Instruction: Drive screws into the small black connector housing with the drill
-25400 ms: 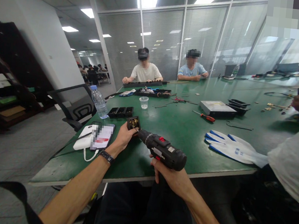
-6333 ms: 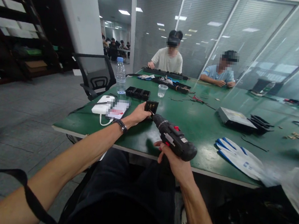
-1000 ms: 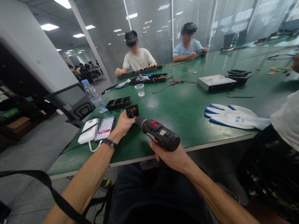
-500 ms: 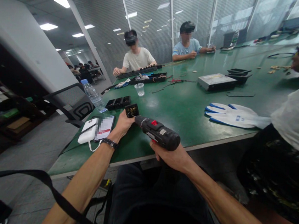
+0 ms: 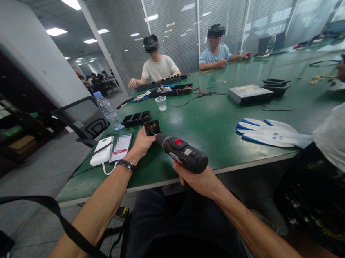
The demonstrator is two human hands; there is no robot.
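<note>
Black cordless drill (image 5: 184, 153), red switch, small pale label. Black socket module (image 5: 152, 127), brass-coloured contacts inside. Dark green counter (image 5: 209, 129), pale edge strip. White work gloves (image 5: 270, 133), blue fingertips and trim. White power bank (image 5: 100, 151), white cable. Clear water bottle (image 5: 108, 110), blue cap. Clear plastic cup (image 5: 162, 102). Black compartment tray (image 5: 136, 118). Black-strapped wristwatch (image 5: 126, 165). Grey-topped disc drive (image 5: 249, 94), dark sides. Grey floor (image 5: 33, 163).
</note>
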